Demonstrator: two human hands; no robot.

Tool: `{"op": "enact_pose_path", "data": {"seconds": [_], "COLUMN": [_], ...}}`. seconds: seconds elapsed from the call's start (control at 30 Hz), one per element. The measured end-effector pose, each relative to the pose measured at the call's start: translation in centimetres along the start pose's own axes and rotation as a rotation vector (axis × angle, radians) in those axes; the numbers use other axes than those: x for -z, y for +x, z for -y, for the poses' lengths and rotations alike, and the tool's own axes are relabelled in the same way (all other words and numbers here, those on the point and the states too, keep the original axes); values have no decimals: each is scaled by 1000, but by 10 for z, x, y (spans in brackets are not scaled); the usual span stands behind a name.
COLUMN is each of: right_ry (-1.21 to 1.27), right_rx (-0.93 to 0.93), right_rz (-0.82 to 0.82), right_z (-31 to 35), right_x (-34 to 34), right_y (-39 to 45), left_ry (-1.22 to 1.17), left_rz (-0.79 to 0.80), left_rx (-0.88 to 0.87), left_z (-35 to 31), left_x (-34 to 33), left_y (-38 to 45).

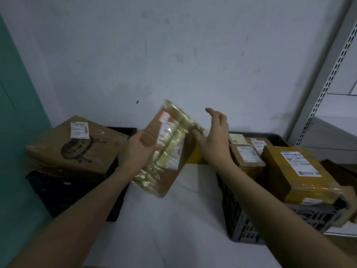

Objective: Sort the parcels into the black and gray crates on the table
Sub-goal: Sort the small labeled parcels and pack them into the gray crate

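My left hand [136, 149] grips a flat cardboard parcel [170, 149] wrapped in glossy tape, tilted in the air over the white table [173, 219] between the two crates. My right hand [214, 136] is open beside the parcel's right edge, fingers spread, touching or nearly touching it. The black crate [65, 190] stands at the left with a large brown box [77, 146] lying on top. The gray crate [249, 229] stands at the right, filled with several labelled parcels, a yellow-taped one [297, 171] nearest me.
A pale wall rises right behind the table. A gray metal shelving upright [328, 74] stands at the far right, and a teal panel [17, 113] at the left. A yellow item [195, 157] shows behind the held parcel.
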State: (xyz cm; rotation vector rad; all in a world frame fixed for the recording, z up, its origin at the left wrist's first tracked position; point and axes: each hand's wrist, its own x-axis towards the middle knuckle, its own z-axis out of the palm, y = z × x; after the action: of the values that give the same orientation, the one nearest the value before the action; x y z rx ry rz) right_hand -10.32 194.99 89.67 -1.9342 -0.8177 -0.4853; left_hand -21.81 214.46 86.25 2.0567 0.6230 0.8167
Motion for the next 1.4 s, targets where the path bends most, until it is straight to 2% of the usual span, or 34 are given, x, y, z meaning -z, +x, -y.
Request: {"op": "enact_pose_path", "data": {"seconds": [0.03,0.1,0.17,0.2,0.33,0.43,0.53,0.67,0.77,0.93,1.07,1.17,1.3,1.4], "right_ry": [66,267,512,585,724,736,755,722,660,584,520,474,440,411], "right_rx": [-121,-298,-387,-396,-431,-536,-657,-640,-609,-592,-597,-593,-605,-627], "right_rz": [60,295,427,436,237,28,-81,-145,-194,-260,-284,-272,-224,-226], "right_z": [1,1,7,6,-8,-29,-55,-83,-109,-170,-219,-251,-289,-310], "right_x": [-4,-12,-21,-27,-30,-6,28,77,118,172,201,216,227,244], "right_y": [-8,-31,-53,-60,-66,-48,-27,6,34,78,110,129,142,149], "left_ry": [-115,-312,-452,-482,-485,-541,-550,-519,-518,-314,-113,-32,77,200], "left_rz": [-73,-170,-185,-177,-80,39,211,289,246,342,472,521,536,477], "left_rx": [71,199,312,337,307,193,43,-52,28,188,208,287,271,237], "left_z": [-4,-10,-12,-13,-26,-50,-81,-119,-125,-107,-92,-80,-52,-38], "left_x": [3,8,4,0,-16,-33,-63,-107,-145,-234,-297,-333,-365,-379], "left_y": [4,11,16,17,18,13,5,-1,-4,-21,-41,-46,-47,-46]}}
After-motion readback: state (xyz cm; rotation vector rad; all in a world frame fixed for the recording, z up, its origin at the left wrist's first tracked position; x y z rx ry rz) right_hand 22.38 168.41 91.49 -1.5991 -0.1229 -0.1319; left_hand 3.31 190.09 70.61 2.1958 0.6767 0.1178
